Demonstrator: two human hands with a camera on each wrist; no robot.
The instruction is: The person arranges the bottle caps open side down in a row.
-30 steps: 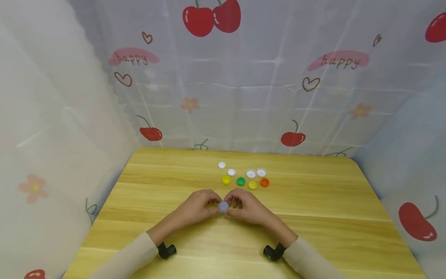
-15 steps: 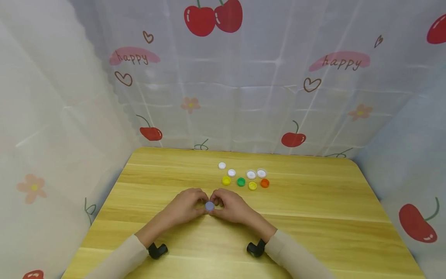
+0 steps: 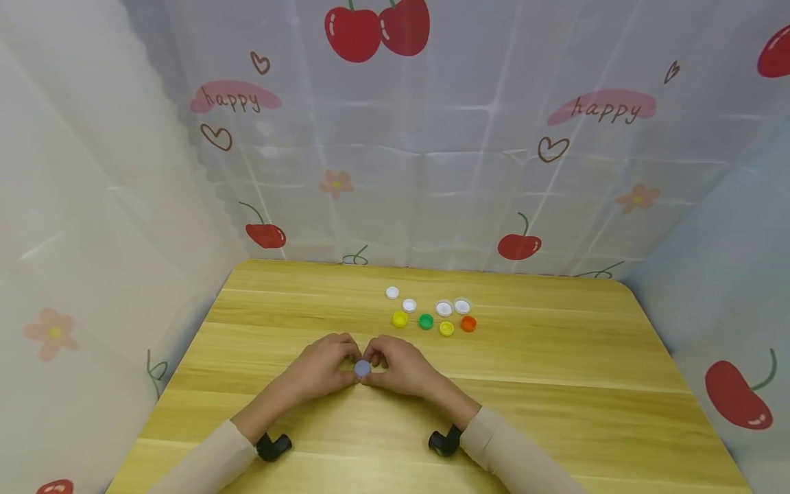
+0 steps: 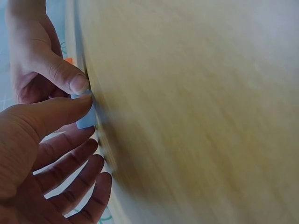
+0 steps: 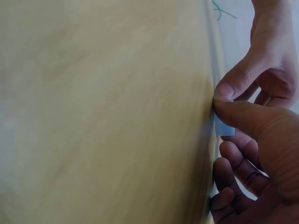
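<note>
Between my two hands is a small pale-blue piece [image 3: 362,368], round and flat on top in the head view. Its side shows as a short, smooth light-blue cylinder [image 4: 87,120] in the left wrist view. My left hand [image 3: 321,365] pinches it from the left with thumb and fingertips. From the right, my right hand [image 3: 402,367] pinches it too, its thumb tip meeting the left one. Both hands are low over the wooden table, and the fingers cover most of the piece's sides. The other fingers of the left hand [image 4: 60,154] are spread, loosely bent.
Beyond the hands lie small round caps: a yellow one [image 3: 400,320], a green one [image 3: 426,322], another yellow one [image 3: 446,328] and an orange one [image 3: 468,324]. Several white discs [image 3: 444,308] lie behind them. A cherry-print curtain [image 3: 420,192] borders the wooden table [image 3: 555,329].
Both hands have shifted left together, carrying the pale-blue piece between them, and slightly toward the near side. The caps and discs lie where they were.
</note>
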